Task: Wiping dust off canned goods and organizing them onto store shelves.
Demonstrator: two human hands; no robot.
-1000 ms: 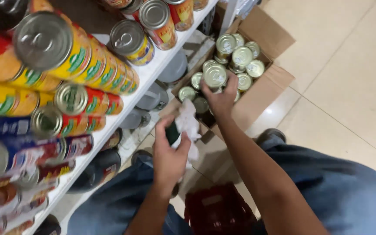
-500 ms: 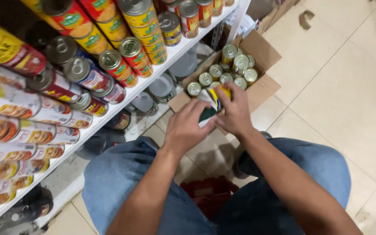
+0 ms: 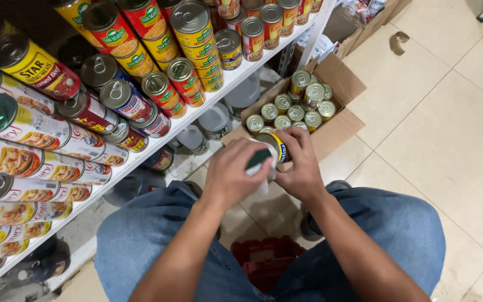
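Hidden: most of the can [image 3: 279, 146] is covered by both hands; only a strip of yellow and blue label and part of the rim show.
Unclear: whether the white cloth [image 3: 259, 168] touches the can lid cannot be told; the fingers cover that spot.
Cut off: shelf [image 3: 208, 109] tins run out of view at the top and left; the red basket [image 3: 264, 262] shows only between the knees.
Can: round tin, yellow label with a blue band, lying tilted between the hands, above the floor and just in front of the box [image 3: 336, 120].
Left hand [image 3: 233, 173]: fingers curled, pinching the cloth and a dark green item against the can.
Right hand [image 3: 303, 165]: wrapped around the can's far side, fingers closed on it.
Box: open cardboard, flaps out, holding upright tins with silver lids.
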